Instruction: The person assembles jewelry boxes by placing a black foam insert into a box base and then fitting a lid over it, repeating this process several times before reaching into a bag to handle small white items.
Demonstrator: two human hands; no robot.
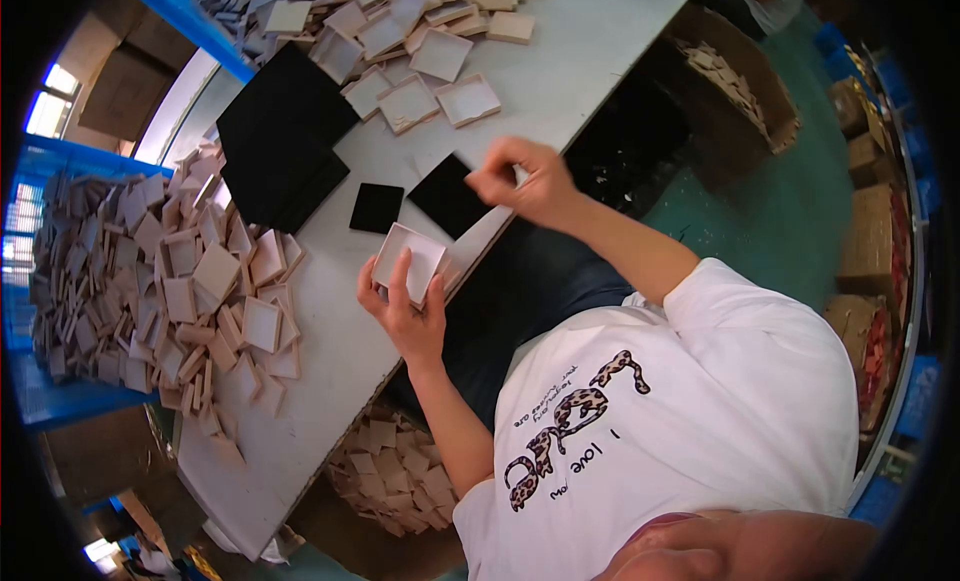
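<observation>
My left hand (408, 326) grips a small shallow square box (412, 253), pale pink outside and white inside, with a finger reaching over its open side. To the upper right my right hand (528, 181) is raised, slightly blurred, its thumb and fingers curled together. Whether anything is between those fingertips I cannot make out. Beside that hand a black square sheet (445, 196) lies on the white table (345, 321). A smaller black square (377, 207) rests just beyond the held box.
Large black sheets (285, 131) lie stacked farther back. Heaped box pieces (190, 291) cover the left side, and more open boxes (410, 101) lie at the far end. Beneath the table edge stands a carton of pale pieces (395, 481); another carton (735, 81) stands at upper right.
</observation>
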